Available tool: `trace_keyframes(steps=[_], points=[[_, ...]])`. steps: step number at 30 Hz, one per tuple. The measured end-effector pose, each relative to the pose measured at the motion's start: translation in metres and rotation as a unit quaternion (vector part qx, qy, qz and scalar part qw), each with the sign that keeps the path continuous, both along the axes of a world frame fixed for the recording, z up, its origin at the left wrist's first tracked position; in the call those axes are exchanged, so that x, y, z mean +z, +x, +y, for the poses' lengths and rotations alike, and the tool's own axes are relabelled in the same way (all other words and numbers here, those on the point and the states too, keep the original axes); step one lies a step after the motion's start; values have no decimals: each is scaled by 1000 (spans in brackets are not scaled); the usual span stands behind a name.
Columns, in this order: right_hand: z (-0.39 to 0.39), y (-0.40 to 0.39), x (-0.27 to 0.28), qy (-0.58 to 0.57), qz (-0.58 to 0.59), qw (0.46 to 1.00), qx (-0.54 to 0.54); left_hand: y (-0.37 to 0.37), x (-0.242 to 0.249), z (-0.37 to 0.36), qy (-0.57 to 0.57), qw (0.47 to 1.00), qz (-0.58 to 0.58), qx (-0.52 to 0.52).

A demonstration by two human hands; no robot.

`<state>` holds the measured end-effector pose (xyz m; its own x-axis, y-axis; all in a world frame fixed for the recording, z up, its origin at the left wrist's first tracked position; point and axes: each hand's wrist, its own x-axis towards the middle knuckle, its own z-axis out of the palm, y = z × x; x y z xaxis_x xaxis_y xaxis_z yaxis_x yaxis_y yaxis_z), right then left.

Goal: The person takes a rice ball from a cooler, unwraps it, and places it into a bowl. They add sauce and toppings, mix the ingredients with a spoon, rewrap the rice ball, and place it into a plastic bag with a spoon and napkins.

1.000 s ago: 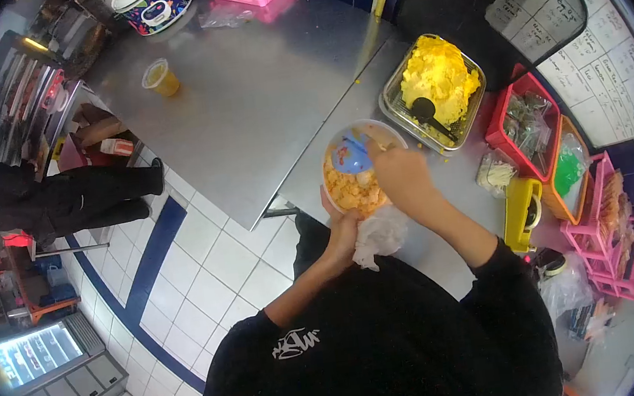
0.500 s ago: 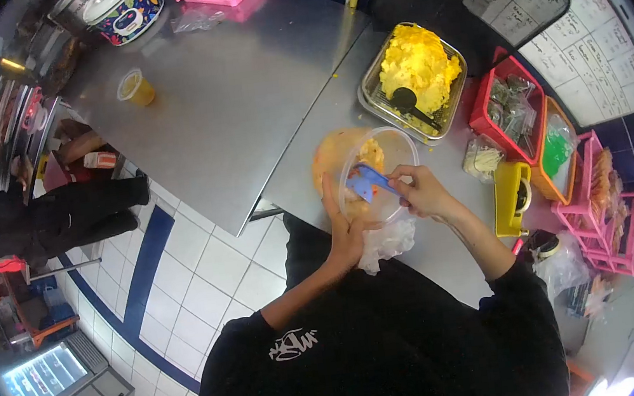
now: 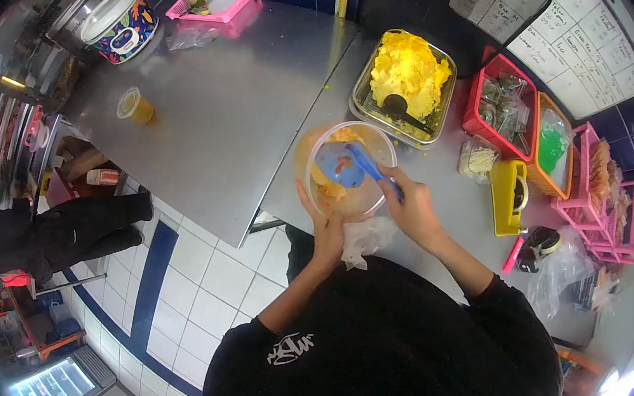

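Observation:
My left hand [image 3: 324, 232] grips the near left side of a clear round plastic tub [image 3: 384, 146], with its fingers along the outer wall. The tub is tilted so that its mouth faces me. Clumps of orange-yellow food [image 3: 329, 189] stick to its inside. In my right hand [image 3: 415, 206] is the handle of a blue rice paddle [image 3: 338, 166]. Its broad blade is inside the tub, with a reddish-orange smear on it. A crumpled clear plastic bag [image 3: 366, 241] lies just below the tub, close to my body.
A metal tray [image 3: 445, 117] of yellow mash [image 3: 408, 66] with a black scoop [image 3: 398, 107] stands beyond the tub. Red [image 3: 474, 119] and orange [image 3: 566, 184] baskets and a yellow tape dispenser [image 3: 503, 208] are at right. A cup [image 3: 136, 107] stands far left. Another person [image 3: 48, 236] stands at left.
The tub has shifted slightly left and towards me. The paddle's blade has turned to show its broad face, and my right hand has changed its angle on the handle.

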<state>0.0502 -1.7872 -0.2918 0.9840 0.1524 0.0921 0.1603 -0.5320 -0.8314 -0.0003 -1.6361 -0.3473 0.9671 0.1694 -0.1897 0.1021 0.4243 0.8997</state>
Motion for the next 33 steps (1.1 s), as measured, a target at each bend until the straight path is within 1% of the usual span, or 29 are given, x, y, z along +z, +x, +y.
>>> trace_keyframes(steps=[1, 3, 4, 7, 9, 10, 13, 16, 19, 21, 22, 25, 27, 30, 32, 33], points=[[2, -1, 3, -74, -129, 989, 27, 0, -1, 0, 21, 1000, -12, 0], [2, -2, 22, -116, -120, 986, 23, 0, -5, 1, 64, 997, -37, 4], [2, -2, 36, -136, -115, 984, 22, -1, -7, 0, 53, 998, -34, 6], [-5, -7, 62, -242, -38, 966, 86, -6, -7, -3, 16, 999, -28, 6], [2, -6, 48, -327, -4, 938, 117, -5, 1, -4, -12, 999, -30, -3], [7, -6, 38, -368, 13, 920, 132, -6, -2, -6, -1, 999, -44, -9], [25, -5, 15, -345, -41, 927, 139, -8, -16, -9, 38, 996, -72, -23], [25, 15, 11, -350, -34, 927, 132, -3, -24, -7, 83, 993, -81, -25], [-5, 41, 10, -188, -69, 968, 154, 5, -26, -4, 112, 989, -91, 1], [-4, 33, 53, -165, -21, 982, 92, 1, -27, -4, 98, 991, -86, 21], [-4, 25, 67, -154, 7, 986, 60, 0, -26, -4, 66, 995, -73, 27], [-2, 8, 67, -188, 29, 978, 82, -1, -19, -6, -26, 999, -34, 22], [7, 4, 43, -244, 23, 965, 92, -2, 3, -6, -82, 997, -8, -4], [22, 2, 12, -303, 14, 949, 80, -4, -22, -5, 10, 999, -30, -9], [30, -1, 5, -318, 14, 946, 69, -4, -32, -2, 52, 998, -35, -7], [32, 0, 5, -318, 15, 946, 68, -4, -36, -2, 55, 998, -37, -6]])
